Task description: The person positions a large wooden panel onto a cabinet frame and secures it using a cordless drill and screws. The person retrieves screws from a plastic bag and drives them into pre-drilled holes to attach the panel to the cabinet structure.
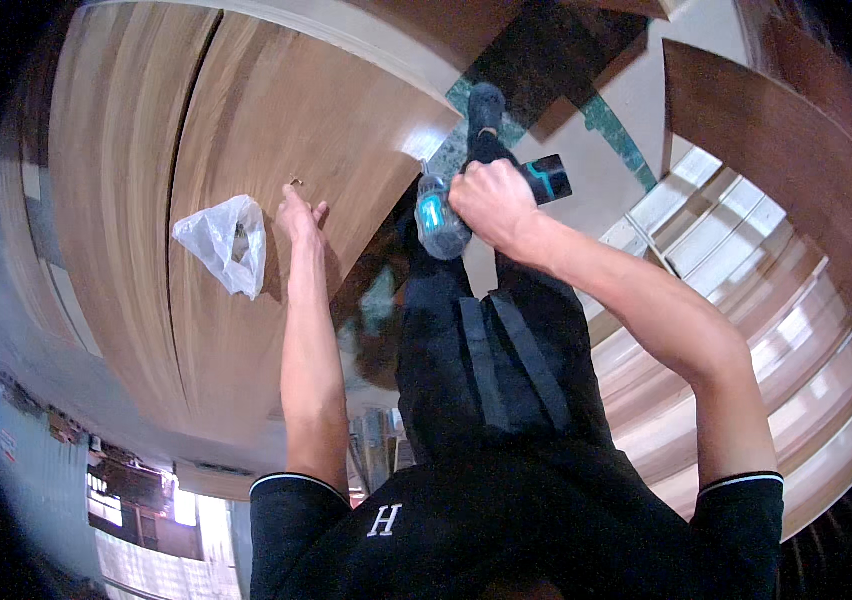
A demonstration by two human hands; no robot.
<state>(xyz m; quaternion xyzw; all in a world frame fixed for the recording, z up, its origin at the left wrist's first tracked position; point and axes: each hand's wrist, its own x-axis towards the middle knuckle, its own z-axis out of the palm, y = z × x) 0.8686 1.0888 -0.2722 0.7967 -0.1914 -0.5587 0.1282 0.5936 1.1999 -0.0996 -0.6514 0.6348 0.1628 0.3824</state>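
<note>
My right hand [498, 205] is wrapped round the handle of a cordless drill [443, 230]. The drill has a dark body with teal parts, and its black battery sticks out to the right of my fist. On the wood-grain panel at the left, my left hand [301, 215] reaches down with its thumb apart from the fingers. Its fingertips are at a few small brass-coloured pieces [297, 182], perhaps screws, too small to make out. Left of that hand lies a crumpled clear plastic bag [226, 245] with something small and dark inside.
A dark gap runs between the wood-grain panel [346, 110] and another panel [121, 150] further left. Long brown boards [746, 120] stand at the right, above stacked, pale, glossy panels [746, 330]. My foot [486, 105] is on the floor ahead, near a dark green-edged sheet [566, 60].
</note>
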